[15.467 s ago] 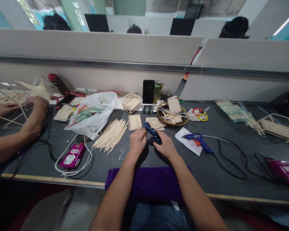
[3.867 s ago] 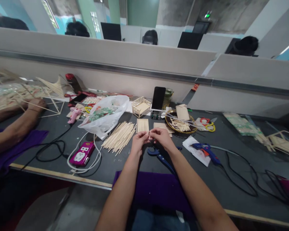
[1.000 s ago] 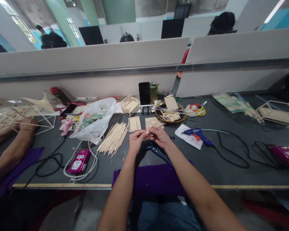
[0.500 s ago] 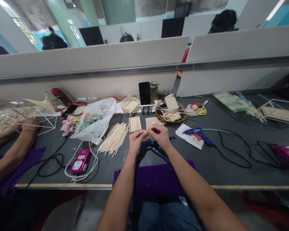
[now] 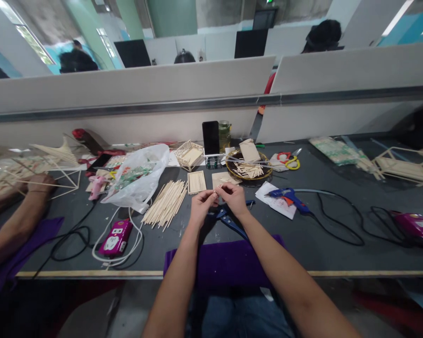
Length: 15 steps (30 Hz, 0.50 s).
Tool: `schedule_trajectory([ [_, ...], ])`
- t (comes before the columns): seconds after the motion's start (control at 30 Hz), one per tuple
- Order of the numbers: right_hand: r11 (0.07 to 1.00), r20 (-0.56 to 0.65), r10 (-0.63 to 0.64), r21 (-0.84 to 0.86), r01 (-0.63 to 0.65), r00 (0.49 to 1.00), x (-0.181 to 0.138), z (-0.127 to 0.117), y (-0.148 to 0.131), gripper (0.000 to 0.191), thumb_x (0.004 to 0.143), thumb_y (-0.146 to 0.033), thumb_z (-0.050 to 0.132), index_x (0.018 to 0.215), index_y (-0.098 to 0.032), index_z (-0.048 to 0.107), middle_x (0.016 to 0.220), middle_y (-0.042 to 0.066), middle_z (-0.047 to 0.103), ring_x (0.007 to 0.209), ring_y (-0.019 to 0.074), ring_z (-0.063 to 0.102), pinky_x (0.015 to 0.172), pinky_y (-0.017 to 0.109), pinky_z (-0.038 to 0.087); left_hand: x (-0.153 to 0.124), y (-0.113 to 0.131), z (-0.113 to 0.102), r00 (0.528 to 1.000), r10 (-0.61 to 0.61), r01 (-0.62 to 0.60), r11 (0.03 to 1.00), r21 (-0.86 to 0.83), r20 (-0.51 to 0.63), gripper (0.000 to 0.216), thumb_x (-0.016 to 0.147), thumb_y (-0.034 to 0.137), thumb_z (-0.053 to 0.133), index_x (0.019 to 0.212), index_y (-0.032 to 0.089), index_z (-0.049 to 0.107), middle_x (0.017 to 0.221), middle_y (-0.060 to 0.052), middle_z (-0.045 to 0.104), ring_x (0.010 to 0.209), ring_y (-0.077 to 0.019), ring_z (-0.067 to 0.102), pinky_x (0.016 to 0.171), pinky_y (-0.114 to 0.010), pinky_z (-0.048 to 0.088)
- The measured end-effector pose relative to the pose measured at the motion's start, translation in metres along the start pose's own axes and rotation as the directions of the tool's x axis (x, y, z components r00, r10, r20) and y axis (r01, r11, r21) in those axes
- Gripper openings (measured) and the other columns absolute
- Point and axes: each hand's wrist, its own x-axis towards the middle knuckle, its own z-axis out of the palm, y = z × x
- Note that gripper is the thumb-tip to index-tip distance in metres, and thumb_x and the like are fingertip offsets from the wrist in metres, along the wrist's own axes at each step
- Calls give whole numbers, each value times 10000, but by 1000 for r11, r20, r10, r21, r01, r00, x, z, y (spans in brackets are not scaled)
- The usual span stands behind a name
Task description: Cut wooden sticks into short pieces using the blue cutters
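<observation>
My left hand (image 5: 202, 206) and my right hand (image 5: 233, 197) meet fingertip to fingertip above the dark table. Both are closed in a pinch around something small and pale, too tiny to name. Under them lies a blue-handled cutting tool (image 5: 229, 220), partly hidden by my right hand. Just beyond my fingers are a small rectangular frame filled with sticks (image 5: 196, 182) and a flat tan piece (image 5: 221, 179). Left of my left hand a pile of thin wooden sticks (image 5: 165, 204) is spread out.
A glue gun (image 5: 289, 198) rests on white paper to the right. Behind are a wire basket of short sticks (image 5: 268, 172), scissors (image 5: 292, 160), a phone (image 5: 210, 137) and a plastic bag (image 5: 141, 173). A purple power strip (image 5: 116, 238) with cables lies left; a co-worker's arm (image 5: 24, 211) is beyond.
My hands stay together in the same spot, with only a slight shift of the fingers. The view has tilted a little; the objects on the table have not moved.
</observation>
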Motion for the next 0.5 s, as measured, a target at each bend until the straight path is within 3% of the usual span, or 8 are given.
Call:
schedule_trajectory([
  [0.17,999,-11,26,-42,-27,1000,-3,3,3,243,712,-415,636,634,-186,607,579,-14,546,550,124,479,509,238,384,1,-1,-1,999,-33,31,999,-38,-34,393,558,463,796,726,121,697,621,-30,666,526,-127,603,528,-253,512],
  [0.5,997,20,58,-44,-57,998,-4,3,-1,286,707,-447,645,594,-190,588,512,-35,500,491,115,449,485,242,357,0,-1,-1,998,-49,48,998,-29,-38,408,564,486,791,730,124,704,610,-35,665,512,-123,597,515,-242,502],
])
